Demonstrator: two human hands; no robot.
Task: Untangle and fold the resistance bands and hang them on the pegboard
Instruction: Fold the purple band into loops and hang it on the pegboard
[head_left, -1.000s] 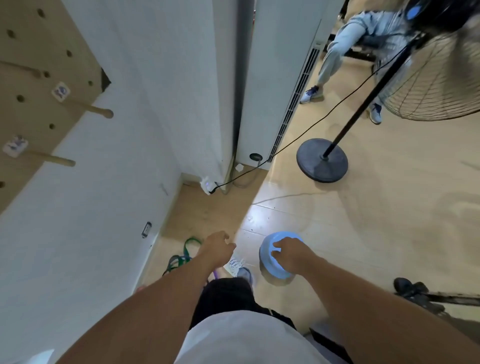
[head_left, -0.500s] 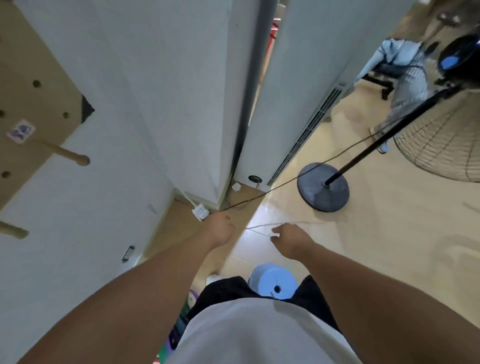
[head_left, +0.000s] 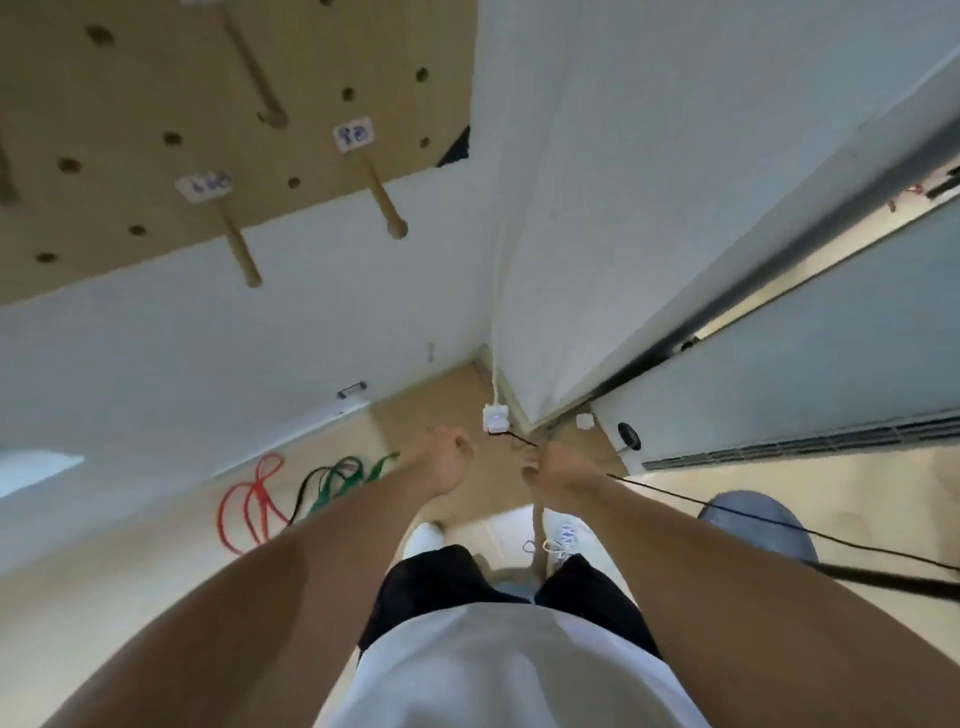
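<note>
A: where are the bands?

B: on the floor against the white wall (head_left: 156, 364), below the pegboard (head_left: 130, 171); red resistance band (head_left: 248, 506) in loose loops, green resistance band (head_left: 337, 480) just beside it on the side away from the pegboard's far edge, the two overlapping or touching, can't tell which; nothing hanging on the wooden pegs (head_left: 387, 202).

A: hands?

B: both stretched out low in front of the person, well below the pegboard, near the wall corner; left hand (head_left: 447, 457) curled into a loose fist, nothing visible in it; right hand (head_left: 558, 465) half closed, fingers bent; a thin black cable (head_left: 727, 501) runs right past it from the white socket block (head_left: 496, 418); can't tell whether the hand grips the cable or is just in front of it.

A: hands near the bands?

B: left hand is the nearer one, still apart from the green band; blue stool (head_left: 753, 525) stands on the right-hand side, far from the pegboard.
</note>
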